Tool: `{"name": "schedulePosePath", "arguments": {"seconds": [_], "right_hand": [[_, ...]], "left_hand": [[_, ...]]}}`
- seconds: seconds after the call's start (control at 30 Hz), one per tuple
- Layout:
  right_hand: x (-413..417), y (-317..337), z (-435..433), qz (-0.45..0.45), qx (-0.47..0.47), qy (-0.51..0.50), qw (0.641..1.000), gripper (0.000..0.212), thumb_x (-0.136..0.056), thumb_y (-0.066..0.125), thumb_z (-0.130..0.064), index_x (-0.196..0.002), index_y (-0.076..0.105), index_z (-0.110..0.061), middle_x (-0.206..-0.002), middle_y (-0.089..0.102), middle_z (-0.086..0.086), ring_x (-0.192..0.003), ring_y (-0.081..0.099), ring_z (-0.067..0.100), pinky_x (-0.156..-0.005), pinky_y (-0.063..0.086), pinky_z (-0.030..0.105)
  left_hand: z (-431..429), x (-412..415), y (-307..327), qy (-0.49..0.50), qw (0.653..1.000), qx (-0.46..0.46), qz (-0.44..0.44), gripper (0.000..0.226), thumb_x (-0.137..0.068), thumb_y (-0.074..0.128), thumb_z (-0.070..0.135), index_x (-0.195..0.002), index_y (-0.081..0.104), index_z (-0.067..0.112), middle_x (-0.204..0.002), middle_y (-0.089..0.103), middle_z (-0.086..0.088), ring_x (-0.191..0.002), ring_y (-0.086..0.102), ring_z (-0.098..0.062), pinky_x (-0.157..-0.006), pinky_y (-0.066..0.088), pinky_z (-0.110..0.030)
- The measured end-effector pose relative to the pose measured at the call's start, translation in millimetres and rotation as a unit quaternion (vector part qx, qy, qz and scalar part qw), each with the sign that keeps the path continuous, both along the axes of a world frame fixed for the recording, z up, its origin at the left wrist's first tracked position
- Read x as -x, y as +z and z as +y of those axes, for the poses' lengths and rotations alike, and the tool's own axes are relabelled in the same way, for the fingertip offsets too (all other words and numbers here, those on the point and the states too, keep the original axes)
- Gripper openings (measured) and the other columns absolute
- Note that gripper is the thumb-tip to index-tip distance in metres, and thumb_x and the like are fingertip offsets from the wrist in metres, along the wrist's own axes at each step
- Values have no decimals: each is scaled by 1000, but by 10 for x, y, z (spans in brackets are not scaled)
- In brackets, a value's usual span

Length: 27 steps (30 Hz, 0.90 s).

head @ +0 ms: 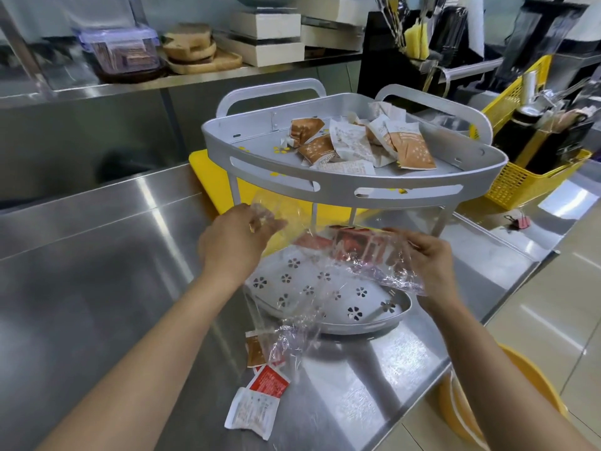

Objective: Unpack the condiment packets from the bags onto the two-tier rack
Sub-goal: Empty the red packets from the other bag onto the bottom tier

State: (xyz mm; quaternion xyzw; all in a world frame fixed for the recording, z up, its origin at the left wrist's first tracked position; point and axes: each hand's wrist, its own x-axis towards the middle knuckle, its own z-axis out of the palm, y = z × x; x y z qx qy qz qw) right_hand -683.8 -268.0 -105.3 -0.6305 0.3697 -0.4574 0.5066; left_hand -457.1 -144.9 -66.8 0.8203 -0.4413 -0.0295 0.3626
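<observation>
A grey two-tier rack (351,182) stands on the steel counter. Its upper tier holds several brown and white condiment packets (351,141). Over the lower tier (367,315), both hands hold one clear plastic bag (328,265) with red packets (354,245) inside. My left hand (235,244) pinches the bag's left edge. My right hand (426,258) grips its right side. Below the bag, on the counter, lie a red and white packet (257,398) and a brown packet (255,351), partly under loose plastic.
A yellow cutting board (211,177) lies under the rack's back. A yellow basket (520,180) with bottles stands at the right. A pink binder clip (518,221) lies near it. A yellow tub (487,405) sits below the counter edge. A sink basin is at the left.
</observation>
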Motion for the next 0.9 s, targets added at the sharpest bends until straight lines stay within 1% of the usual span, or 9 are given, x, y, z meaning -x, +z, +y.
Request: {"name": "schedulePosePath", "arguments": {"seconds": [0.07, 0.13, 0.2, 0.3, 0.4, 0.53, 0.67, 0.77, 0.9], "right_hand": [[-44, 12, -8, -2, 26, 3, 1000, 21, -84, 57, -1, -90, 71, -17, -61, 72, -11, -56, 62, 8, -54, 49, 17], [-87, 20, -31, 2, 38, 0, 999, 20, -85, 57, -1, -94, 71, -12, -64, 72, -14, -63, 65, 10, -60, 53, 22], [-118, 14, -47, -7, 37, -4, 999, 21, -84, 60, -2, -88, 73, -18, -70, 74, -9, -76, 69, 24, -72, 58, 41], [-106, -22, -61, -11, 43, -13, 999, 24, -83, 60, -1, -90, 73, -19, -75, 74, -6, -86, 68, 35, -83, 53, 55], [-43, -2, -73, -20, 47, -16, 999, 23, -84, 58, -1, -93, 73, -17, -84, 74, 8, -85, 68, 34, -82, 54, 51], [50, 61, -29, -49, 37, -18, 998, 28, -83, 59, 2, -92, 72, -20, -66, 71, -20, -64, 66, -1, -63, 53, 14], [90, 41, 38, -33, 35, -6, 999, 21, -81, 62, -1, -88, 72, -17, -70, 72, -20, -72, 65, -2, -70, 51, 12], [98, 66, 63, -38, 43, 0, 998, 25, -76, 67, -2, -75, 76, -26, -74, 74, -17, -77, 67, 2, -74, 51, 15], [110, 46, 77, -64, 79, 29, 994, 38, -75, 63, 8, -72, 76, -27, -79, 74, -17, -84, 67, 4, -78, 51, 16]], "left_hand": [[8, 25, 21, -4, 998, -51, -21, 34, -88, 48, 50, -100, 66, 24, -100, 68, -4, -84, 66, -29, -77, 52, -40], [-12, 86, 6, -39, 985, -31, 167, 35, -93, 41, 45, -116, 57, 25, -113, 59, 1, -72, 69, -28, -66, 56, -39], [-41, 155, -37, -55, 935, -11, 351, 36, -94, 38, 44, -124, 50, 30, -127, 46, 7, -85, 65, -25, -63, 56, -36], [-78, 211, -96, -102, 891, 31, 442, 21, -92, 39, 47, -105, 56, 49, -133, 41, 12, -112, 50, -21, -83, 50, -39], [-92, 201, -123, -135, 889, 83, 429, 17, -93, 47, 37, -96, 59, 48, -125, 52, 6, -113, 51, -20, -92, 47, -37], [-45, 90, -94, -162, 887, 132, 413, 23, -84, 62, 22, -74, 73, 39, -99, 65, 9, -101, 59, -17, -93, 47, -38], [4, 9, -132, -207, 875, 163, 406, 15, -62, 79, 15, -56, 68, 24, -75, 69, 16, -95, 60, -14, -84, 49, -30], [38, -55, -230, -225, 889, 216, 335, 36, -52, 74, 25, -64, 62, -6, -92, 66, 2, -94, 63, -14, -77, 52, -25], [73, -62, -271, -280, 897, 224, 257, 9, -55, 77, 26, -60, 70, 27, -113, 56, 3, -111, 55, -8, -90, 46, -19]]}}
